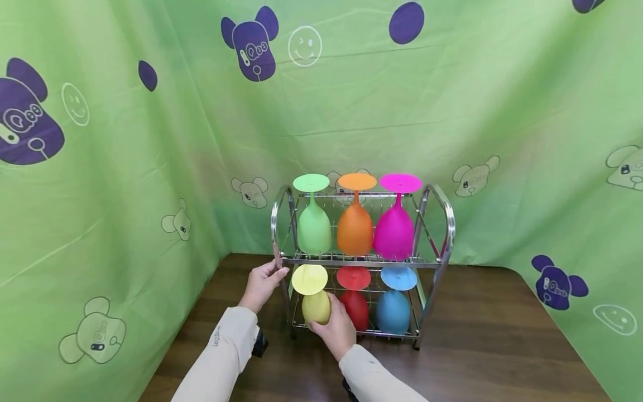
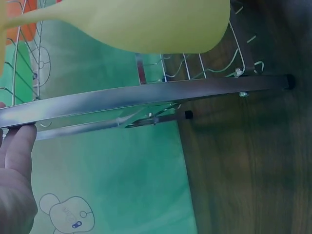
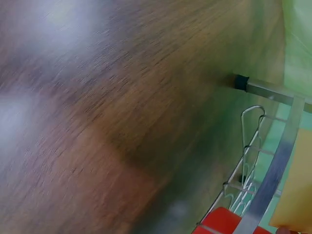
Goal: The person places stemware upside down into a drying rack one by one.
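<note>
A two-tier chrome wire rack (image 1: 433, 264) stands on the wooden table with upside-down goblets on both tiers. My left hand (image 1: 261, 286) grips its front left post (image 2: 146, 93), fingers behind the metal. On the lower tier, at the left end, my right hand (image 1: 337, 330) holds the bowl of a yellow goblet (image 1: 310, 279), fingers around its right side and thumb low at the front. This goblet's foot points up, tilted toward me. A red goblet (image 1: 354, 277) beside it is partly hidden by the right hand, and a blue goblet (image 1: 393, 312) stands further right.
The upper tier bears a light green goblet (image 1: 313, 229), an orange goblet (image 1: 355, 230) and a magenta goblet (image 1: 394, 231), feet up. Curved rails rise at both rack ends. Green printed cloth (image 1: 351, 111) hangs behind and beside the table (image 1: 492, 335).
</note>
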{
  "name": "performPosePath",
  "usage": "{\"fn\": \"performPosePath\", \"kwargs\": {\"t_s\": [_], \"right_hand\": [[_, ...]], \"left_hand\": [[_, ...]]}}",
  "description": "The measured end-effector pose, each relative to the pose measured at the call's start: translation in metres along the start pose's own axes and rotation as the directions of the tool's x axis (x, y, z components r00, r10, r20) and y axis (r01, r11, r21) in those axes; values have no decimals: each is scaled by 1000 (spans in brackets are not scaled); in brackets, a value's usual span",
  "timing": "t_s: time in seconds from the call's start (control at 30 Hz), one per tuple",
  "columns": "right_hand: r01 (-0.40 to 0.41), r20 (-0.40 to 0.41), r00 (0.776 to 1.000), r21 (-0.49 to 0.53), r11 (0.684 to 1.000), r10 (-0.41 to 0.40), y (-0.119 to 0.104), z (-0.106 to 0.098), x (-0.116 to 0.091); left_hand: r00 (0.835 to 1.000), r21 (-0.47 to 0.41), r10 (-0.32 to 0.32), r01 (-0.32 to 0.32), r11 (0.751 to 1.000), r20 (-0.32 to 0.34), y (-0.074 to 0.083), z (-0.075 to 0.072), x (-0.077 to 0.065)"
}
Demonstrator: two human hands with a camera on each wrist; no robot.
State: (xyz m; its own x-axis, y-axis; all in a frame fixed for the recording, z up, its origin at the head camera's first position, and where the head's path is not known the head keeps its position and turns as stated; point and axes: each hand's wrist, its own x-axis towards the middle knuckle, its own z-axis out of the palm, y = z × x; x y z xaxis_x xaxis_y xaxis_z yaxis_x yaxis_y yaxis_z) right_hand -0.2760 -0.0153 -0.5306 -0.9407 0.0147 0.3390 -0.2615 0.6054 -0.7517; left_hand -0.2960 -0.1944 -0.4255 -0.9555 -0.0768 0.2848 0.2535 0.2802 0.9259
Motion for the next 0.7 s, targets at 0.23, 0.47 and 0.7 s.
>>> {"fn": "performPosePath", "kwargs": {"t_s": [0.23,0.47,0.7], "right_hand": [[-73,30,997,38,997,72,-4,7,8],[-106,5,994,23,994,106,-7,4,15],[-100,44,994,-1,995,100,-7,9,17]], "left_hand": [[1000,42,8,-7,999,-14,1,3,1],[994,144,107,-104,984,-11,-2,5,1],[992,183,128,-125,975,-7,-3,4,-2]]}}
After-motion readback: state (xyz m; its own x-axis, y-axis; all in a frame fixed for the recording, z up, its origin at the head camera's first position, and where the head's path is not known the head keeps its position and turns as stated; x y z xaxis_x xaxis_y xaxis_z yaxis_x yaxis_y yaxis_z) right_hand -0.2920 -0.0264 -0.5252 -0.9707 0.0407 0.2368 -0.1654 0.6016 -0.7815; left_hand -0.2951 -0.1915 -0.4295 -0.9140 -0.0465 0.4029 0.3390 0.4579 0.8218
